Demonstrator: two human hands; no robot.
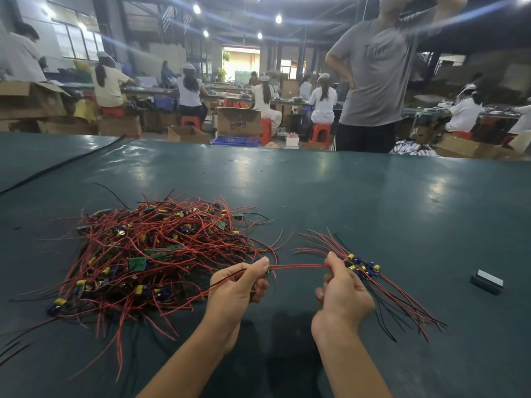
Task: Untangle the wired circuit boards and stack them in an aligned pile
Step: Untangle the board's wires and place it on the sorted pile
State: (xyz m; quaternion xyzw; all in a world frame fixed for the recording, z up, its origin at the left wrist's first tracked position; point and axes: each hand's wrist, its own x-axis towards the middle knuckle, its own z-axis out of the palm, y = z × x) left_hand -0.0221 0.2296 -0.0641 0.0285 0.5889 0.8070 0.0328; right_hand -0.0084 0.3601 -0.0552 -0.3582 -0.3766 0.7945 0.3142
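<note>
Since one wired board's red leads [298,265] span both grips, the step in hand looks like pull-free; stacking comes next.

Left grip [238,288] pinches the board end, thumb on forefinger. The board itself is mostly hidden under the fingertips, w/ a black lead trailing back thru the hand. Right grip [342,294] pinches the leads' other end betw. thumb & forefinger, other fingers curled. The tangle [149,254] lies on the table [344,196] just left of & beyond the left grip. The sorted bunch [362,267] sits right behind the right grip, boards side by side, leads fanned out. Can't tell if the lower fingers hold it or it rests on the table. Next move prob.: carry the board right onto the bunch, caps lined up w/ the rest, leads the same way. First check no tangle strand is hooked on it.
</note>
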